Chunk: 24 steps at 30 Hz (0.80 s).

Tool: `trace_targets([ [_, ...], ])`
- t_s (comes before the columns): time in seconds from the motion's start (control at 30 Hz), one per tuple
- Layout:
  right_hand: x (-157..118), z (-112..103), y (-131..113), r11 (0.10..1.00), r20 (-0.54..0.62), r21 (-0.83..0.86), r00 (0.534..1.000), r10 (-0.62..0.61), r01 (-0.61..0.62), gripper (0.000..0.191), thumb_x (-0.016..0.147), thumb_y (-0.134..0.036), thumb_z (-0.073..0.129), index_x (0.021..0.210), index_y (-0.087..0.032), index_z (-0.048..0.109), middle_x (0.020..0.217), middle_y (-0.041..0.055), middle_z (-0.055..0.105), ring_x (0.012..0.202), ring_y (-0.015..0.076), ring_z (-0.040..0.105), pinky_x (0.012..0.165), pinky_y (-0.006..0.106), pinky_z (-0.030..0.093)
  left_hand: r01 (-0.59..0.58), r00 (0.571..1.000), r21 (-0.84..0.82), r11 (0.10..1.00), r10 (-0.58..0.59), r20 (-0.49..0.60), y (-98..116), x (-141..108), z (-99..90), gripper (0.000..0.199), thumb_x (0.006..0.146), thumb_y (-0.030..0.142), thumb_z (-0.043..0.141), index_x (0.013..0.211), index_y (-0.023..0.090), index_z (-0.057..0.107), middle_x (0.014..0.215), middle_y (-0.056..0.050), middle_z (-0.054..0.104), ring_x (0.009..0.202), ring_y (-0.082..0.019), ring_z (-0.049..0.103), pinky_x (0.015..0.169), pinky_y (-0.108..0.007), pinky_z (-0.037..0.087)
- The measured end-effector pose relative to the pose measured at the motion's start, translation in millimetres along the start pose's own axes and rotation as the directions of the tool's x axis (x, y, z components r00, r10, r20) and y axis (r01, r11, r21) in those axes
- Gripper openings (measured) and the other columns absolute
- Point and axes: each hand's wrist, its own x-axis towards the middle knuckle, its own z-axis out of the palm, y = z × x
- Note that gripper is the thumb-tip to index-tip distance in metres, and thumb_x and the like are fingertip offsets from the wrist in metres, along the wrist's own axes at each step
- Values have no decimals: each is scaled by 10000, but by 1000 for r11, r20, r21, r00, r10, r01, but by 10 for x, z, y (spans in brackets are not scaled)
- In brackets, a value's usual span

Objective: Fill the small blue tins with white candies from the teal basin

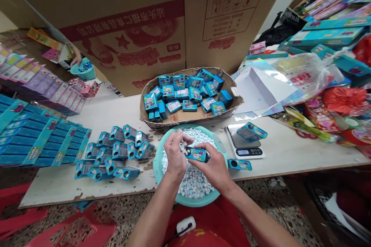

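Note:
Over a turquoise basin (pixel 158 166) of small white and pale blue candies (pixel 195 190), my right hand (pixel 216 166) grips a small blue candy box (pixel 197 154), tipped on its side with its open end facing left. Cupped at that opening, my left hand (pixel 176 154) is closed around several candies (pixel 183 147). To the right, another blue box (pixel 251 131) lies on a digital kitchen scale (pixel 246 142), whose display is lit. One more blue box (pixel 240 164) rests just in front of the scale.
A cut-down cardboard tray (pixel 185 116) behind the basin holds many blue boxes. A group of blue boxes (pixel 116 150) with round holes stands at left, beside stacked blue display packs (pixel 37 135). Tall cartons (pixel 162 15) rise behind. Plastic bags (pixel 307 73) lie right. A person's hand (pixel 76 58) touches a distant basin.

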Motion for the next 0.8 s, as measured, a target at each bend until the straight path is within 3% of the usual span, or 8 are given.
trace_targets([
  [0.3,32,-38,-32,998,33,32,998,56,-57,304,682,-320,736,940,-234,600,958,29,653,921,251,612,813,389,484,-103,994,83,991,99,51,-62,-40,-33,261,824,271,552,593,152,579,643,-23,554,657,-140,545,652,-259,433],
  [0.43,96,-35,-16,998,14,65,1000,6,-7,317,676,-361,741,940,-240,616,968,39,663,940,270,614,832,413,482,-68,995,3,998,68,73,-15,-52,26,280,838,285,537,588,161,507,546,7,494,571,-138,544,673,-285,441],
  [0.57,164,-46,47,997,28,75,999,34,-36,327,657,-385,751,920,-235,626,947,47,675,922,283,624,819,427,491,-11,994,-25,1000,14,104,13,-77,121,259,845,303,525,629,165,489,557,14,498,531,-130,538,701,-309,457],
  [0.67,128,-161,121,994,17,82,997,72,-73,352,660,-403,751,944,-236,625,959,41,681,921,271,635,811,401,507,-71,989,-30,997,74,125,6,15,102,257,855,318,497,648,165,507,609,0,514,592,-140,556,720,-317,467],
  [0.73,59,-293,162,991,-12,108,996,84,-82,375,670,-413,749,975,-239,618,994,37,678,933,253,640,810,363,518,-159,986,75,985,154,65,-80,188,-2,285,868,348,460,648,173,506,635,-3,507,624,-146,553,717,-317,472],
  [0.8,-12,-432,186,988,-54,132,995,90,-82,395,670,-420,756,990,-238,614,1021,35,673,949,237,640,819,331,520,-217,976,356,909,206,70,-286,403,-158,287,871,372,438,674,183,528,687,-16,531,692,-165,558,750,-334,471],
])
